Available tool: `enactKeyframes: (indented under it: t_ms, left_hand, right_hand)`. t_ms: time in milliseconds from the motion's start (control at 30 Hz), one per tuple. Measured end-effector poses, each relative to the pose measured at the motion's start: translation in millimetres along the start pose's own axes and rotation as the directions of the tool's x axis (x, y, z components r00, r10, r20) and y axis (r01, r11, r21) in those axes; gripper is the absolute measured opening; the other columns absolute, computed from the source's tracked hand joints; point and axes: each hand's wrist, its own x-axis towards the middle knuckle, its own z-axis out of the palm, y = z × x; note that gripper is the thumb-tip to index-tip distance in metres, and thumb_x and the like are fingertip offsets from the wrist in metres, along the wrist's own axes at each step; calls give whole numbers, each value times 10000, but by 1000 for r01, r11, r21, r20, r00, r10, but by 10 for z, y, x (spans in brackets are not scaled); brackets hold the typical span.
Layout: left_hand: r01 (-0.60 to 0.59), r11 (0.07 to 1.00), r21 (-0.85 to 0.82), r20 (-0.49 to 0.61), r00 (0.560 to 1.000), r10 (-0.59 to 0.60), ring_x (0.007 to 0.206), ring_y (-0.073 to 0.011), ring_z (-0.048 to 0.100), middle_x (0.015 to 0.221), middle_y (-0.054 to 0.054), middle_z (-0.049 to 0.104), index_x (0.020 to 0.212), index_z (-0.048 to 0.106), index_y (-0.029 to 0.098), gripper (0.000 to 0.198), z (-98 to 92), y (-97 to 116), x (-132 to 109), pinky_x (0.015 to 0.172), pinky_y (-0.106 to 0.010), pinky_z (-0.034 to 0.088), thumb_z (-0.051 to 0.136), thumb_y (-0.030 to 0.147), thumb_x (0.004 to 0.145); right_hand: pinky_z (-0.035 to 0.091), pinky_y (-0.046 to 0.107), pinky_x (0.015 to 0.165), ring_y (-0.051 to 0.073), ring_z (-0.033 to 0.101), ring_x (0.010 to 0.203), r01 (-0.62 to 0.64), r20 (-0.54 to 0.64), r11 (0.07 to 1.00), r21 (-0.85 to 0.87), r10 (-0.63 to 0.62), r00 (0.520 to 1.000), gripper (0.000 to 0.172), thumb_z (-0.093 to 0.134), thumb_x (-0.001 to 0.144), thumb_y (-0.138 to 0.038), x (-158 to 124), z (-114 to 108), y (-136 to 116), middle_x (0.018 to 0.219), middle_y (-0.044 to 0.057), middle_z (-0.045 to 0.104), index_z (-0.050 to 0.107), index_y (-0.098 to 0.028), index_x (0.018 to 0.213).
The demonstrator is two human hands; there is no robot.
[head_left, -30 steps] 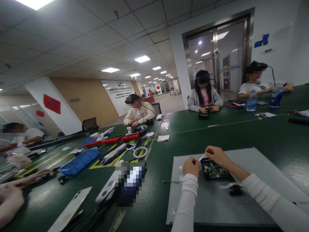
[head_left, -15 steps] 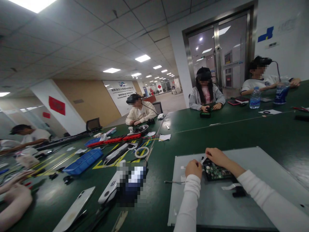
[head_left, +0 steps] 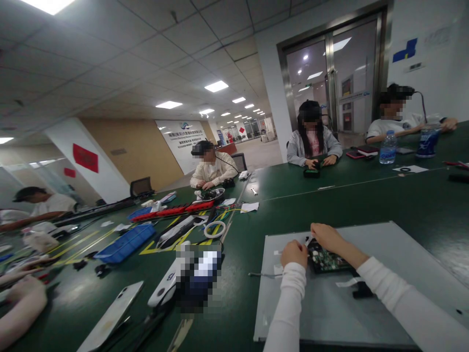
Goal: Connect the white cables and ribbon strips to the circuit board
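A grey metal panel [head_left: 330,308] lies flat on the green table in front of me. A green circuit board [head_left: 326,261] sits on its far part. My left hand [head_left: 293,253] is closed in a fist at the board's left edge. My right hand [head_left: 328,236] is curled over the board's top left corner, pinching a small white tab or strip [head_left: 308,240] between the fingers. Both arms wear white sleeves. A white strip [head_left: 348,282] and a small black part [head_left: 362,292] lie on the panel by my right forearm.
To the left lie a phone [head_left: 110,318], a white tool [head_left: 164,288], a tape roll [head_left: 214,229] and a blue tray [head_left: 126,243]. Three people sit across the table; another person's hands [head_left: 18,298] are at far left. Bottles [head_left: 387,147] stand far right.
My left hand has moved right, closer to the board and my right hand. The white tab between my hands looks shorter. The view has shifted slightly.
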Motion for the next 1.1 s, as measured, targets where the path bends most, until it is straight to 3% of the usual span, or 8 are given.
enactKeyframes:
  t_ms: [433,700,1100]
  left_hand:
    - [73,997,-40,49,996,-71,847,-206,585,890,-56,652,801,635,235,224,-68,34,10,682,-277,422,501,404,739]
    - [94,995,-28,77,993,-92,874,-218,581,920,-70,645,803,632,221,216,-214,126,-92,709,-288,421,507,387,743]
    - [83,996,-24,64,995,-82,852,-214,579,897,-57,634,814,571,214,171,-173,83,-82,699,-303,425,533,356,725]
  right_hand:
    - [349,233,656,189,566,848,-31,103,999,-11,32,994,144,460,787,-208,119,-56,24,866,90,605,573,-161,864]
    - [346,205,653,171,566,843,-14,165,999,38,8,986,119,551,722,-201,199,-77,66,823,82,618,613,-152,811]
    - [338,173,572,124,560,708,-52,208,991,121,26,978,138,643,609,-202,338,-34,152,755,46,618,612,-141,730]
